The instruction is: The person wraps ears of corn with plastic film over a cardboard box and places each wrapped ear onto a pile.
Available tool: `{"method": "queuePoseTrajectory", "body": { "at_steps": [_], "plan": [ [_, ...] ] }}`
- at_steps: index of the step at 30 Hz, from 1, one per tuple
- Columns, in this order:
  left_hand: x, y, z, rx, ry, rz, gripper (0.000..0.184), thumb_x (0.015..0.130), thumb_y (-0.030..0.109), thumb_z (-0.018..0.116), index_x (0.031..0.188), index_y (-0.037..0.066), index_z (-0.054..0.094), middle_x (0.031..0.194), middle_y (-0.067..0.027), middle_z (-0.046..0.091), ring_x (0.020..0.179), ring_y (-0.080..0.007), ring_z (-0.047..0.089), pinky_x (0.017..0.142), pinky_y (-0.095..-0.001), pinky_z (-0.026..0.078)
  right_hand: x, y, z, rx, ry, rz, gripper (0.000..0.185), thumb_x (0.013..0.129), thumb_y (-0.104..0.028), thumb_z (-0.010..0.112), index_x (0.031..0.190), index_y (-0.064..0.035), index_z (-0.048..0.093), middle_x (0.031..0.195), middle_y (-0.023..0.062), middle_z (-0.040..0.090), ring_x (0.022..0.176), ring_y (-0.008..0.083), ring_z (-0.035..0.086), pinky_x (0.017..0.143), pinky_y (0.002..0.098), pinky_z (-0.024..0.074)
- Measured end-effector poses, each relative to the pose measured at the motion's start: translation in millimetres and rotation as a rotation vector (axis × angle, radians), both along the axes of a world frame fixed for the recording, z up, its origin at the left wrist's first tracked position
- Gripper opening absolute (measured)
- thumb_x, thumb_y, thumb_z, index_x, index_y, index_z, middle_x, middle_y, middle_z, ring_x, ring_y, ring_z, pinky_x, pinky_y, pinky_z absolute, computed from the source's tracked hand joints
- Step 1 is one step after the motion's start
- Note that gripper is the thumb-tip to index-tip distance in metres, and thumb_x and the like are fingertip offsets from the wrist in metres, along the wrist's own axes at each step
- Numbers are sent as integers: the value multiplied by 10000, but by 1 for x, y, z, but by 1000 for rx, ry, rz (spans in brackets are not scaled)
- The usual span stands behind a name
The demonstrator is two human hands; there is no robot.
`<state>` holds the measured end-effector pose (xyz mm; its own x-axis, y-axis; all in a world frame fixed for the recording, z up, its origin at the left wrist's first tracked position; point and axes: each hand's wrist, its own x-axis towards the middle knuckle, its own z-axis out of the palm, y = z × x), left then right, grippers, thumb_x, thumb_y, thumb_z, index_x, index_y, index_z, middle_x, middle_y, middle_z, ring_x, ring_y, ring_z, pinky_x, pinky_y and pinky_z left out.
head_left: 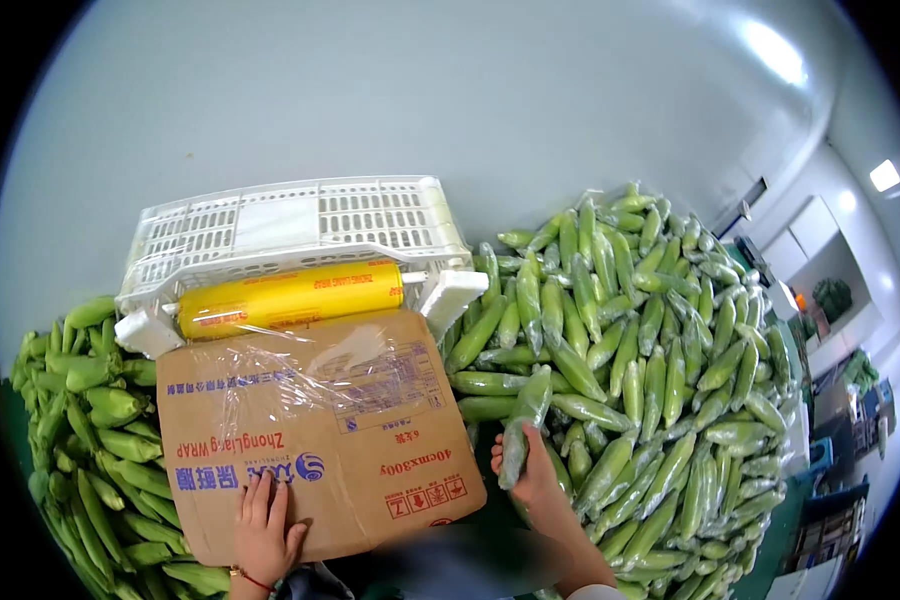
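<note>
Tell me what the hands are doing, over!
Left hand resting on cardboard box. Right hand gripping film-wrapped corn. Clear film lying across the box.

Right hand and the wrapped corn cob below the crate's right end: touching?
Touching. Head view: the right hand is closed around the lower part of the wrapped corn cob.
</note>
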<state>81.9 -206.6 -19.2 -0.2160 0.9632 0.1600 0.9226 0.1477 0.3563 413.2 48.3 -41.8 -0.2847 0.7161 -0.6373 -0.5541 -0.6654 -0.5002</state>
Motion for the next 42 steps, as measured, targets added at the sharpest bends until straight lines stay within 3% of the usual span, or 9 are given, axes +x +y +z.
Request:
{"method": "queuePoseTrajectory", "body": {
  "at_steps": [2,4,6,10,17,25,29,34,42],
  "plan": [
    [0,-2,4,-42,118,-8,632,807,347,654,1325,28,484,1391,-226,434,1277,-403,412,1072,-516,293,-2,25,10,173,-377,32,395,885,-181,638,1210,-87,434,911,117,551,724,217,571,608,373,513],
    [2,0,2,0,117,39,568,794,339,663,1268,50,542,1359,-193,478,1253,-374,447,1069,-509,305,7,78,6,410,-607,135,812,838,-54,655,1501,-169,200,1228,192,531,942,272,596,726,404,521],
    [2,1,2,11,129,42,551,786,334,669,1251,61,561,1339,-183,500,1239,-361,465,1066,-508,311,21,151,-10,688,-915,108,776,817,-74,679,1482,-58,278,1411,178,440,1229,293,473,972,408,424],
    [3,2,1,40,134,55,535,781,329,672,1243,78,576,1319,-172,517,1227,-347,479,1060,-504,323,66,249,-30,967,-1578,-144,558,848,-135,661,1353,4,468,1353,221,473,1220,377,467,1035,447,368],
    [1,-4,-7,104,-9,134,544,746,243,728,1246,92,576,1360,-185,472,1221,-375,478,1045,-466,353,-26,86,13,1282,-1126,158,244,929,-115,577,1156,-27,592,1163,133,571,1043,230,572,787,307,500],
    [-98,40,-4,233,7,277,469,760,152,730,1205,87,596,1314,-179,508,1148,-332,536,918,-432,443,-125,12,15,1797,-1260,608,335,826,-176,702,1131,-68,619,1297,150,490,1049,343,565,862,430,493],
    [-135,65,-12,292,84,63,225,812,100,674,1022,39,621,1133,-143,631,1080,-321,591,885,-412,460,-157,44,9,1828,-1243,537,117,885,-114,628,971,-44,590,1149,123,628,924,274,651,793,367,518],
    [-139,31,9,474,-233,300,137,852,-35,599,971,25,567,901,-153,664,883,-314,677,695,-379,534,-119,50,12,1106,-767,521,80,931,-72,555,999,-29,548,1020,91,649,753,58,517,640,223,430],
    [-86,-99,37,440,28,-50,58,859,90,542,902,88,580,867,-77,658,814,-282,665,753,-391,560,-22,-19,30,1240,-929,800,95,894,-103,585,842,-30,552,689,39,572,604,93,526,564,238,422]
  ]
}}
